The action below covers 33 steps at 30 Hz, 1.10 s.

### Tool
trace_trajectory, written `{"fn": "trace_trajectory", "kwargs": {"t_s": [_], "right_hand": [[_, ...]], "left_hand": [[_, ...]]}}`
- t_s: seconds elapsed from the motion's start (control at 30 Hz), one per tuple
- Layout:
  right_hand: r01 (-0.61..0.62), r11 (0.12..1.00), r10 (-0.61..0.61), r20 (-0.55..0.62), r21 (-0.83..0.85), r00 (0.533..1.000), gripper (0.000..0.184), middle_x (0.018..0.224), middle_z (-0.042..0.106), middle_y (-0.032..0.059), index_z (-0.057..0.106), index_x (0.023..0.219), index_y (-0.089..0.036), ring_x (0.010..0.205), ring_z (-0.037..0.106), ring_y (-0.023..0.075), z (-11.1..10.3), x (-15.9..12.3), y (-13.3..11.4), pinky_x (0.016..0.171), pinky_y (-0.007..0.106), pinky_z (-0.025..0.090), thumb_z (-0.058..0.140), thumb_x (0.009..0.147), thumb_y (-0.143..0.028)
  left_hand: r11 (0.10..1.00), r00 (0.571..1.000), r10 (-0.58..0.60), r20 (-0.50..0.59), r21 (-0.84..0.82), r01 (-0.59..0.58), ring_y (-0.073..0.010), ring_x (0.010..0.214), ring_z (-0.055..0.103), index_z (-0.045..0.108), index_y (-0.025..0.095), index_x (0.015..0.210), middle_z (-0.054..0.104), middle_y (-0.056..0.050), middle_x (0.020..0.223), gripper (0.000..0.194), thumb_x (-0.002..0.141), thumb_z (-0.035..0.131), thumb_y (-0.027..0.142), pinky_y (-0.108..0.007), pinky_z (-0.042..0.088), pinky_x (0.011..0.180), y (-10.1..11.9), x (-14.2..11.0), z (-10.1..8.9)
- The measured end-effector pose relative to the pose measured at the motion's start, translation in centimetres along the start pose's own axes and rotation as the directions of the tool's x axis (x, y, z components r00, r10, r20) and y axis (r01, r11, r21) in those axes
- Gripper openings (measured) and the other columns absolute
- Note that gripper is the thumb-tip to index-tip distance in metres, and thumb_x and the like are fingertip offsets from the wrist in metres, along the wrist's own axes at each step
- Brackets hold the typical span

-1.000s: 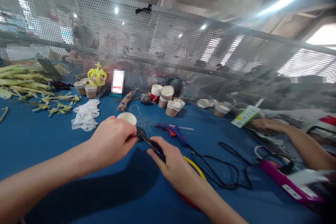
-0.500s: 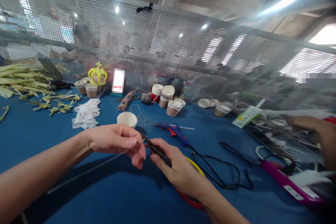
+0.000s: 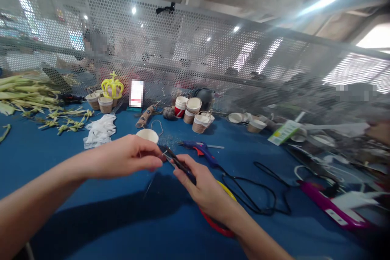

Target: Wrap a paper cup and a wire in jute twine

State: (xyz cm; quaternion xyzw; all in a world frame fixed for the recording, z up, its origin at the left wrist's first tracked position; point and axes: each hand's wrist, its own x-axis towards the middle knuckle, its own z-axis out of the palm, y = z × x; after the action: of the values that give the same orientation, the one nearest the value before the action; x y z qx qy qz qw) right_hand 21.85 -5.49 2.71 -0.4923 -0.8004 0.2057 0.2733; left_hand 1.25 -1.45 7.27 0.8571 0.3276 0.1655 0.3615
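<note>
My right hand point(image 3: 202, 185) is wrapped around the middle of a pair of scissors point(image 3: 179, 165). Their dark blades point up and left, slightly apart, and the yellow and red handle loops bow out beneath my palm. Close to the blade tips, my left hand point(image 3: 128, 156) has its fingers curled toward the thumb, its fingertips partly hidden. A short bit of thin pale strand point(image 3: 165, 153) shows between those fingertips and the blades. Below, a faint length of strand hangs, blurred. Just behind my left hand stands a small white-lined cup point(image 3: 148, 135) with a loop of string.
A blue glue gun point(image 3: 201, 150) lies right of centre, its black cord leading toward a purple power strip point(image 3: 332, 207). Behind are small pots point(image 3: 201, 122), twine, a crumpled white cloth point(image 3: 102, 129) and green stalks point(image 3: 27, 89). Perforated metal panel point(image 3: 183, 57) closes the back. A co-worker's arm blurs at far right.
The pale strand that ran taut to the lower left across the table no longer stretches there. My left hand has turned and its lower fingers are tucked in. The scissor blades look wider apart.
</note>
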Motion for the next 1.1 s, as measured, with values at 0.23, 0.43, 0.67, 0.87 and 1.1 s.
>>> {"fn": "trace_trajectory", "kwargs": {"t_s": [0.23, 0.43, 0.67, 0.87, 1.1], "right_hand": [[0.071, 0.994, -0.075, 0.044, 0.083, 0.996, 0.023, 0.087, 0.059, 0.0043, 0.049, 0.099, -0.016, 0.078, 0.055, 0.0137, -0.2, -0.1, 0.4, 0.072, 0.024, 0.044, 0.04, 0.085, -0.032], [0.009, 1.0, -0.009, 0.024, 0.016, 1.0, 0.021, 0.085, 0.06, 0.0039, 0.05, 0.096, -0.018, 0.077, 0.056, 0.0147, 0.4, 0.1, 0.4, 0.071, 0.026, 0.043, 0.041, 0.085, -0.033], [-0.067, 0.998, 0.067, -0.017, -0.02, 0.998, 0.019, 0.087, 0.061, 0.0051, 0.051, 0.095, -0.018, 0.079, 0.057, 0.017, 0.5, 0.2, 0.5, 0.072, 0.028, 0.042, 0.043, 0.084, -0.031], [-0.035, 0.987, 0.028, 0.047, 0.155, 0.999, 0.023, 0.084, 0.059, 0.0033, 0.051, 0.095, -0.017, 0.075, 0.055, 0.0134, -0.4, -0.1, 0.1, 0.066, 0.023, 0.042, 0.039, 0.086, -0.034], [-0.024, 0.994, 0.017, 0.063, 0.11, 0.998, 0.024, 0.087, 0.06, 0.0037, 0.05, 0.099, -0.016, 0.076, 0.055, 0.0136, -0.3, 0.0, -0.1, 0.068, 0.024, 0.042, 0.04, 0.085, -0.032]], "left_hand": [[0.557, 0.91, 0.279, 0.307, -0.824, 0.107, -0.0168, 0.075, 0.058, 0.059, 0.012, 0.085, 0.063, -0.006, 0.075, 0.033, 0.074, 0.056, 0.043, -0.031, 0.041, 0.075, -3.8, 1.9, 1.3], [0.884, 0.987, 0.062, 0.151, -0.467, 0.015, -0.0095, 0.052, 0.047, 0.051, 0.014, 0.061, 0.052, 0.002, 0.054, 0.03, 0.073, 0.056, 0.041, -0.022, 0.036, 0.056, -2.4, 1.6, 2.2], [0.917, 0.974, -0.033, -0.222, 0.381, 0.118, -0.0148, 0.057, 0.052, 0.061, 0.013, 0.064, 0.059, -0.004, 0.057, 0.023, 0.078, 0.049, 0.027, -0.027, 0.037, 0.06, 0.0, 0.8, 1.5], [0.713, 0.961, 0.212, 0.177, -0.701, -0.029, -0.0127, 0.076, 0.056, 0.062, 0.016, 0.089, 0.064, -0.004, 0.083, 0.028, 0.076, 0.055, 0.039, -0.026, 0.04, 0.074, -2.9, 1.4, 0.9], [0.698, 0.967, 0.171, 0.187, -0.716, 0.015, -0.0121, 0.058, 0.052, 0.051, 0.014, 0.063, 0.053, 0.001, 0.054, 0.031, 0.071, 0.058, 0.043, -0.027, 0.041, 0.063, -3.1, 1.8, 2.6]]}}
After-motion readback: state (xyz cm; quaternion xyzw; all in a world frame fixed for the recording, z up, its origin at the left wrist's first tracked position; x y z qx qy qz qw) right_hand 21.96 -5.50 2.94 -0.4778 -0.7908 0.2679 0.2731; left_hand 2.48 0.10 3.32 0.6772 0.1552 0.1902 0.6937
